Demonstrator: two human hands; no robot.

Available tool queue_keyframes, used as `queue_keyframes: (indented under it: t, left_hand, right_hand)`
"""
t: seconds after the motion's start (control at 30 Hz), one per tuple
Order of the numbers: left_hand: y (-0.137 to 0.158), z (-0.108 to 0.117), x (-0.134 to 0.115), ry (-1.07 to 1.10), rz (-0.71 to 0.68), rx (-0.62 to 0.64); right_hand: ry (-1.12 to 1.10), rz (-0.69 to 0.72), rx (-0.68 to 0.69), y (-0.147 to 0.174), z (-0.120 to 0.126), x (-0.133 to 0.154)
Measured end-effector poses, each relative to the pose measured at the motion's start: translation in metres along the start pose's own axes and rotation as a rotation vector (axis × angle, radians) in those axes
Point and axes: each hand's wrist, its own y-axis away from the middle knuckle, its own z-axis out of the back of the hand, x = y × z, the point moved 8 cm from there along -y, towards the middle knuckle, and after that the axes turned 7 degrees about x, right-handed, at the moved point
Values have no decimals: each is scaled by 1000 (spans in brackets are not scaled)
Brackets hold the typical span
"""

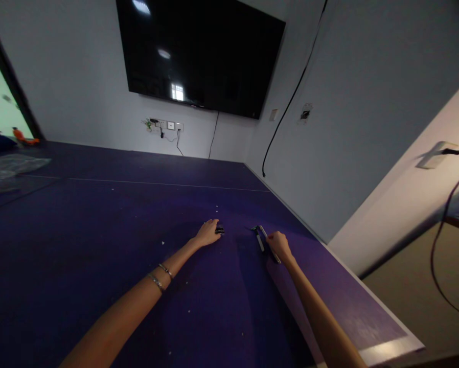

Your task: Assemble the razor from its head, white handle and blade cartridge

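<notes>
My left hand [207, 233] rests low over the purple tabletop, its fingers closed at a small black object [219, 231] whose kind is too small to tell. To the right, my right hand [279, 244] is closed around a slim, pale stick-like piece [264, 231]; its far end shows beyond the fingers and its near end below the hand. Just left of that hand lies a short tool [259, 242] with a silver-grey handle and a dark head. It lies apart from my left hand.
Small white specks dot the purple table [199, 306]. Clear plastic wrapping [15, 166] and an orange item [24, 138] lie at the far left. A television [202, 56] hangs on the wall above sockets [170, 125]. A black cable [291, 99] dangles near the table's right edge.
</notes>
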Motion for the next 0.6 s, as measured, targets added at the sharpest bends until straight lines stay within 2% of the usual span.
queue_keyframes:
  t: [0.2, 0.37, 0.5, 0.6]
  left_hand:
    - [-3, -4, 2, 46, -23, -14]
    - [-3, -4, 3, 106, -57, -42]
    - [-9, -4, 8, 150, -92, -73]
    - [-13, -4, 14, 172, -92, -68]
  right_hand:
    - [61, 2, 12, 3, 3, 3]
    - [145, 43, -16, 14, 21, 23]
    - [182, 136, -4, 21, 31, 49]
    - [141, 276, 40, 24, 29, 72]
